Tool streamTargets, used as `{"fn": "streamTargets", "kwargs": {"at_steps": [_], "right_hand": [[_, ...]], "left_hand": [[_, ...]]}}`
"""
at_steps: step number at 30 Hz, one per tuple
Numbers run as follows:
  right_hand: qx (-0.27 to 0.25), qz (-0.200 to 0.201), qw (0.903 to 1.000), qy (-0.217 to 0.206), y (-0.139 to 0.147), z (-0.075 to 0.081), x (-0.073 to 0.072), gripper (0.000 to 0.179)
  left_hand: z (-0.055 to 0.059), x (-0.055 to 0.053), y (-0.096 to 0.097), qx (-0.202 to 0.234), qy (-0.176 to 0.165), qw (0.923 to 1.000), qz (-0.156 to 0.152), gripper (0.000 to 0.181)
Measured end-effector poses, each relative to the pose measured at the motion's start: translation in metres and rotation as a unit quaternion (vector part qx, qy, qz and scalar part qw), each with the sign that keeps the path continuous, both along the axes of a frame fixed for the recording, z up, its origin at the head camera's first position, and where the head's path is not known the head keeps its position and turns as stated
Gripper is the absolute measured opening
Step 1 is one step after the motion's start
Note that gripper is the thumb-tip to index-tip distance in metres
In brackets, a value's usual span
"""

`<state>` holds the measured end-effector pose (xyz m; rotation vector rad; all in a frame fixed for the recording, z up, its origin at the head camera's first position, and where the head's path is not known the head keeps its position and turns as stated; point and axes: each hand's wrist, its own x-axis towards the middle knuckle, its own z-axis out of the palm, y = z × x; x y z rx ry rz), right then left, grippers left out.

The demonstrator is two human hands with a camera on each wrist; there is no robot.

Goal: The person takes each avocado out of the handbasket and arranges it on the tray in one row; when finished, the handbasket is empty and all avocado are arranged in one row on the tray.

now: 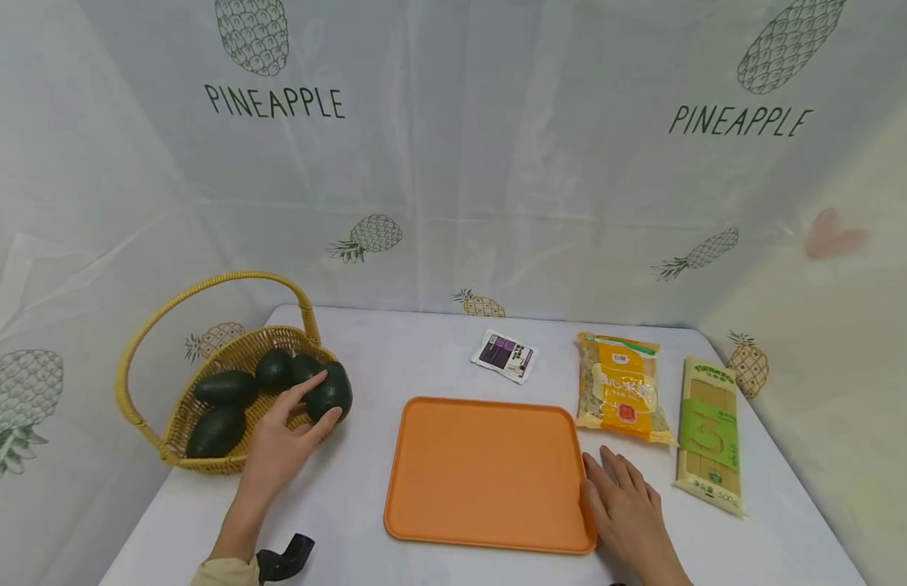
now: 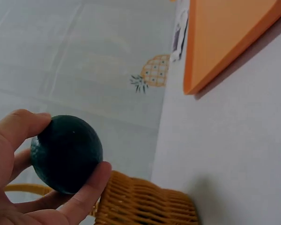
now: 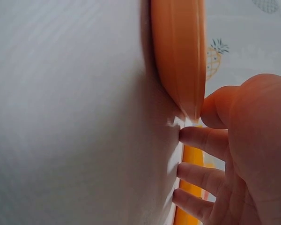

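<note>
My left hand [image 1: 281,443] pinches a dark green avocado [image 1: 330,392] between thumb and fingers, at the right rim of a wicker basket [image 1: 182,423]. In the left wrist view the avocado [image 2: 65,154] shows rounded, with the basket's woven side [image 2: 145,201] just below it. Several more avocados [image 1: 217,431] lie inside the basket. Beside the right edge of an orange tray [image 1: 490,476] lies my right hand [image 1: 629,509], fingers spread and fingertips on the table. Its thumb touches the tray's rim [image 3: 187,56] in the right wrist view.
A small purple-and-white sachet [image 1: 505,356] lies behind the tray. To the right are a yellow bag of dry food [image 1: 622,387] and a flat pack of noodles [image 1: 710,435]. The basket's tall handle [image 1: 219,281] arches over it. A pineapple-print sheet [image 1: 497,163] hangs behind the white table [image 1: 395,350].
</note>
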<state>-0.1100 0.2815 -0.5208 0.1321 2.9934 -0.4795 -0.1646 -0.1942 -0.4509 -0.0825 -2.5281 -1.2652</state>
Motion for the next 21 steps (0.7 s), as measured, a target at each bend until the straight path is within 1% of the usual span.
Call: {"fn": "streamTargets", "kwargs": {"at_steps": [4, 8, 11, 15, 18, 21], "right_hand": [[0.0, 0.001, 1.0, -0.001, 0.0, 0.0, 0.0, 0.053], [0.0, -0.001, 1.0, -0.007, 0.001, 0.002, 0.0, 0.054], [-0.004, -0.001, 1.0, -0.008, 0.002, 0.004, -0.001, 0.054], [-0.008, 0.001, 1.0, 0.003, 0.002, 0.004, -0.001, 0.054], [-0.007, 0.003, 0.9999, 0.006, 0.002, 0.002, 0.0, 0.053], [-0.008, 0.002, 1.0, -0.003, 0.002, 0.001, 0.0, 0.054]], "left_hand": [[-0.003, 0.001, 0.008, 0.011, 0.007, 0.9999, 0.001, 0.062], [-0.005, 0.001, 0.017, 0.009, 0.01, 0.9999, 0.001, 0.062], [-0.006, 0.001, 0.023, 0.01, 0.008, 0.9999, -0.011, 0.062], [-0.008, 0.001, 0.03, 0.02, 0.006, 0.9994, -0.029, 0.062], [-0.013, 0.003, 0.034, 0.02, 0.004, 0.999, -0.04, 0.062], [-0.02, 0.004, 0.041, 0.017, 0.001, 0.9982, -0.057, 0.062]]}}
